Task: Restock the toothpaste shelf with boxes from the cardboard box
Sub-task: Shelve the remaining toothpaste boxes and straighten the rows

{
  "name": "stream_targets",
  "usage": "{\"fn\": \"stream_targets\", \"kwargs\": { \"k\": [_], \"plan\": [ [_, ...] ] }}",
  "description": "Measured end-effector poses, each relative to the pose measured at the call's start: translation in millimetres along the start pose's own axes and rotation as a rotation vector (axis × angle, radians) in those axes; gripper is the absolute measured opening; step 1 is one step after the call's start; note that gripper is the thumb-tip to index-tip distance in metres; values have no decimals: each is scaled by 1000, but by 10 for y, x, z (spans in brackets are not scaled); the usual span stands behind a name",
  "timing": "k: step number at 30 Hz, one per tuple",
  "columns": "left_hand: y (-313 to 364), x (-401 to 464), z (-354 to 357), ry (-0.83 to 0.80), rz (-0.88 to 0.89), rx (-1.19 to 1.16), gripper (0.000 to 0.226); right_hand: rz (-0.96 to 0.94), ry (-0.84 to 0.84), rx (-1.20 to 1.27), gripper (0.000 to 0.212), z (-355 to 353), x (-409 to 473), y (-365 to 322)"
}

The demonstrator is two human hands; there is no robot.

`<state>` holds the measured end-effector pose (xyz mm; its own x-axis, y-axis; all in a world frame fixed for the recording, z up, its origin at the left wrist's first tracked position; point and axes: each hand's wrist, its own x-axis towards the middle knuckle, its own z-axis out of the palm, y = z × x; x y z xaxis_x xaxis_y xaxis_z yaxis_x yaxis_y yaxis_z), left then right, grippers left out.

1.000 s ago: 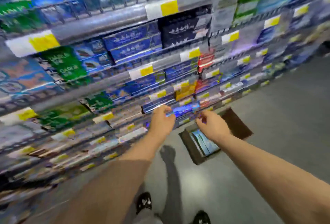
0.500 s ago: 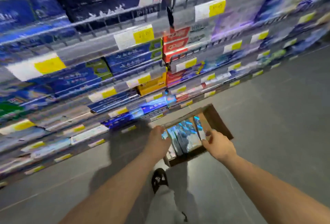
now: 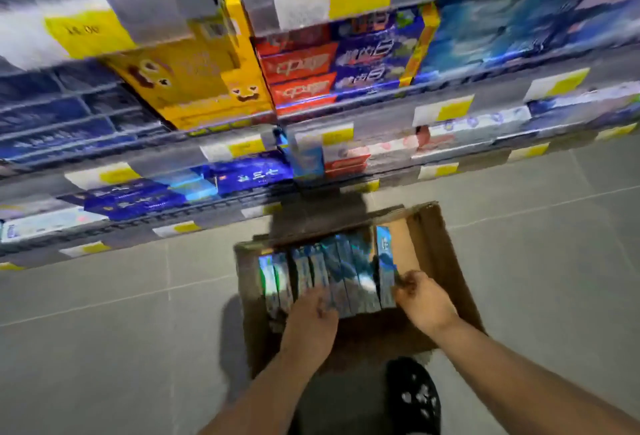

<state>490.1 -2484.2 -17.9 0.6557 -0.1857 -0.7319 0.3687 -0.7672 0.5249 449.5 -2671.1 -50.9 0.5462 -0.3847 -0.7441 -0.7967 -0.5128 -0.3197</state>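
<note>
In brown cardboard box (image 3: 429, 254): both hands (image 3: 313, 313) on glossy slim toothpaste boxes (image 3: 343, 272).

Open cardboard box (image 3: 429, 247) on floor; blue toothpaste boxes (image 3: 332, 272) upright inside (packed row).

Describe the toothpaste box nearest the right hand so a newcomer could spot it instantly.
Start at the open cardboard box on the grey floor below the shelves. Inside stands a packed row of blue toothpaste boxes on edge. The one meant is the rightmost box, touching the right hand: it sits slightly apart, with bare cardboard to its right, and is brighter blue than its neighbours.
</note>
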Motion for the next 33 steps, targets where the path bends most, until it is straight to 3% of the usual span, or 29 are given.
{"fn": "stream_targets", "kwargs": {
  "k": [6,9,13,16,20,27,30,33],
  "plan": [
    [-441,1101,915,-29,24,158,46,-1,-9,-15,37,600,1092,358],
    [-568,1560,1200,11,45,260,36,18,56,30,37,830,1521,448],
    [-606,1953,1459,108,104,352,47,55,97,45,61,982,1895,553],
    [-559,2059,1575,189,197,430,61,17,81,80,62,1026,1970,600],
    [-476,2037,1688,223,65,455,79,14,140,83,47,856,1879,749],
    [-359,1976,1913,221,28,623,95,-93,267,123,51,737,1752,856],
    [-286,2018,1917,221,-9,508,94,-171,288,161,48,717,1699,849],
    [-170,1903,1694,156,-169,258,85,-233,246,187,54,574,1420,765]
  ]
}}
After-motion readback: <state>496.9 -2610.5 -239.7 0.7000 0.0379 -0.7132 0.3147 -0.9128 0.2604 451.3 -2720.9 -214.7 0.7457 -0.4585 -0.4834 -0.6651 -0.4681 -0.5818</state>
